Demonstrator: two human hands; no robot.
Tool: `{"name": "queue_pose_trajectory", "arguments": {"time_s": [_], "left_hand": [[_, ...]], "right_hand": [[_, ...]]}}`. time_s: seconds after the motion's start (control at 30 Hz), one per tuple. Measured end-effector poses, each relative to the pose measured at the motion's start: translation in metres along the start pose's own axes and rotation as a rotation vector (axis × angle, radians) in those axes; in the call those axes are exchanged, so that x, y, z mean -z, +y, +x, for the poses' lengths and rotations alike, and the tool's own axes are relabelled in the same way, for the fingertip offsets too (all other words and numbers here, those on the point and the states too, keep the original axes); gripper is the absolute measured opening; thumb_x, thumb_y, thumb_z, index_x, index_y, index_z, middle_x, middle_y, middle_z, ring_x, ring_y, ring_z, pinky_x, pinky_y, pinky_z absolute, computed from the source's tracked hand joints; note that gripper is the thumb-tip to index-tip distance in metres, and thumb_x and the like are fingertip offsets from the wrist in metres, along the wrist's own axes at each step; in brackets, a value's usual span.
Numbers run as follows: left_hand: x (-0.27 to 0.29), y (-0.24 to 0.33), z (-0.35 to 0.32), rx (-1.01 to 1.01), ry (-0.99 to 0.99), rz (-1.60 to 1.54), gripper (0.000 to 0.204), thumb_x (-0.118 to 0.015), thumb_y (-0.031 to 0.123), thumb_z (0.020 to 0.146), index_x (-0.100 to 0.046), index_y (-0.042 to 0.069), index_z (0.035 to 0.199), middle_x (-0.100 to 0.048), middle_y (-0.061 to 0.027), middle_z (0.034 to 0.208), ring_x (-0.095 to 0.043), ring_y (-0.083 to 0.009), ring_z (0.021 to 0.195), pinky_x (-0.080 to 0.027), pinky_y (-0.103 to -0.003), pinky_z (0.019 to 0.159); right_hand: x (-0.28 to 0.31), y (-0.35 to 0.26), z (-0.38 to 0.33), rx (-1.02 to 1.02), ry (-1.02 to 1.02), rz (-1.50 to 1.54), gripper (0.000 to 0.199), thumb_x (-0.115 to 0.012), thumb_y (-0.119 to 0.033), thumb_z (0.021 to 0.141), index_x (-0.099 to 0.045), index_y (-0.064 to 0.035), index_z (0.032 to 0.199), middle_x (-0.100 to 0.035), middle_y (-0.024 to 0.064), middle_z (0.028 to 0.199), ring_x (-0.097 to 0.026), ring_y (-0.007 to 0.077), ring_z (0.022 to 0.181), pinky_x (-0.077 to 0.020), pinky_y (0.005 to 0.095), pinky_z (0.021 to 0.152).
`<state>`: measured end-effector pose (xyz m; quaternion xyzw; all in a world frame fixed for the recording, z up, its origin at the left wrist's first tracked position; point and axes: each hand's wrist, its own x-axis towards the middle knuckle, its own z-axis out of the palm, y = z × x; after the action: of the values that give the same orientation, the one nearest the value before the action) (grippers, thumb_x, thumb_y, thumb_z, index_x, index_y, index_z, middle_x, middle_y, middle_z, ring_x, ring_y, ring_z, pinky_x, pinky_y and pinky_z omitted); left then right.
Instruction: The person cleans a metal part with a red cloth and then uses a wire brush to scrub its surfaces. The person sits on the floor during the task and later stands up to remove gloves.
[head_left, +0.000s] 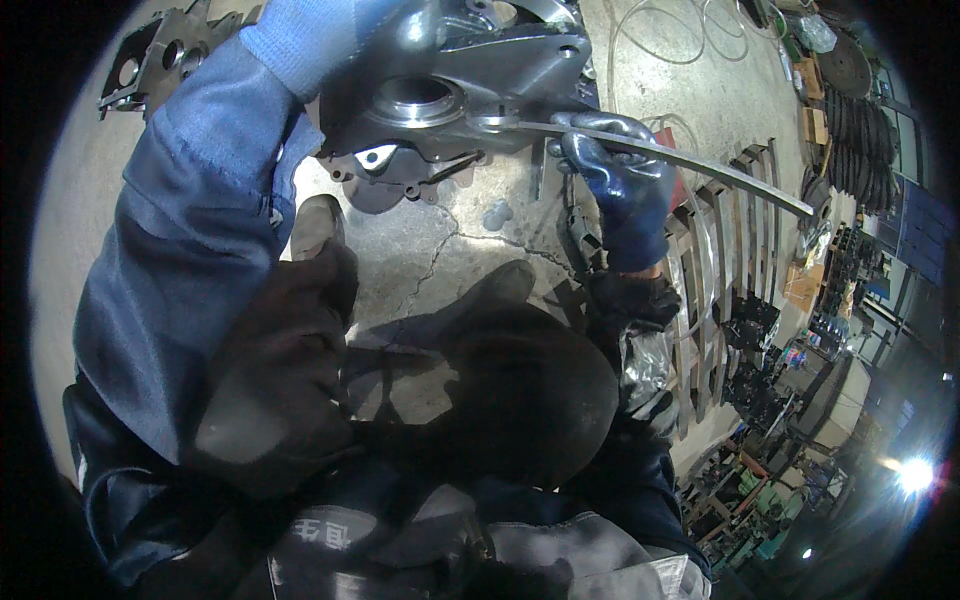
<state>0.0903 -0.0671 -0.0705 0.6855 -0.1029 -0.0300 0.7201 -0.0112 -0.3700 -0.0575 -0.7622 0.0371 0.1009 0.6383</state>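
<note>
A large grey cast-metal housing (470, 70) with a round bore is held up at the top of the head view. My left hand (310, 35), in a light blue knit glove, grips its upper left side. In a dark blue rubber glove, my right hand (615, 180) is closed around a long flat metal bar (700, 165). The bar's left end rests against the housing near a bolt hole. Its other end reaches out to the right.
Below lies a cracked concrete floor (440, 250), with my dark shoes (320, 225) and knees over it. Another metal casting (160, 50) lies at the top left. A rack of metal strips (735, 230) and stacked dark discs (850, 110) stand at the right.
</note>
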Motion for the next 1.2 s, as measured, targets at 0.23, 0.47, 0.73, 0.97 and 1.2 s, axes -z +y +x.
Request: {"name": "queue_pose_trajectory", "arguments": {"time_s": [0.23,0.47,0.73,0.97,1.2], "left_hand": [[-0.005,0.015,-0.001,-0.067,-0.012,0.100,0.018,-0.068,0.016,0.099,-0.075,0.003,0.108,-0.076,-0.0092,0.097,-0.073,-0.0165,0.085,-0.061,-0.029,0.076],[-0.001,0.009,-0.005,0.024,0.022,-0.051,0.019,-0.069,0.019,0.098,-0.075,0.003,0.108,-0.076,-0.0102,0.099,-0.073,-0.0183,0.087,-0.061,-0.031,0.079],[-0.072,0.023,0.007,-0.544,0.217,-0.616,0.026,-0.071,0.018,0.098,-0.071,0.003,0.119,-0.075,-0.0127,0.107,-0.074,-0.0199,0.100,-0.062,-0.034,0.086],[-0.006,0.001,-0.007,0.132,-0.101,-0.411,0.032,-0.070,0.012,0.098,-0.066,0.001,0.128,-0.073,-0.0155,0.116,-0.074,-0.0203,0.103,-0.062,-0.032,0.088],[-0.033,0.017,-0.006,0.137,0.144,-0.030,0.032,-0.077,0.013,0.093,-0.071,-0.003,0.121,-0.076,-0.0121,0.110,-0.074,-0.0183,0.096,-0.061,-0.029,0.086]], "right_hand": [[0.020,0.002,0.012,0.123,-0.136,-0.272,0.020,-0.077,-0.004,0.090,-0.077,-0.0017,0.110,-0.076,0.0081,0.105,-0.071,0.0162,0.091,-0.0572,0.0296,0.081],[0.038,-0.014,0.015,0.198,-0.291,-0.408,0.024,-0.075,-0.004,0.092,-0.075,-0.0008,0.116,-0.076,0.0099,0.108,-0.072,0.0176,0.092,-0.0582,0.0310,0.082],[0.042,0.001,0.022,0.109,-0.276,-0.253,0.025,-0.076,-0.003,0.092,-0.076,-0.0015,0.116,-0.076,0.0102,0.107,-0.073,0.0149,0.087,-0.0597,0.0279,0.075],[0.032,0.027,0.005,0.289,-0.187,-0.301,0.023,-0.079,-0.005,0.089,-0.078,-0.0046,0.111,-0.079,0.0109,0.107,-0.076,0.0175,0.090,-0.0616,0.0294,0.079],[0.045,0.035,-0.008,0.172,-0.137,-0.179,0.022,-0.080,-0.007,0.088,-0.077,-0.0022,0.109,-0.078,0.0093,0.102,-0.075,0.0169,0.089,-0.0599,0.0291,0.080]]}}
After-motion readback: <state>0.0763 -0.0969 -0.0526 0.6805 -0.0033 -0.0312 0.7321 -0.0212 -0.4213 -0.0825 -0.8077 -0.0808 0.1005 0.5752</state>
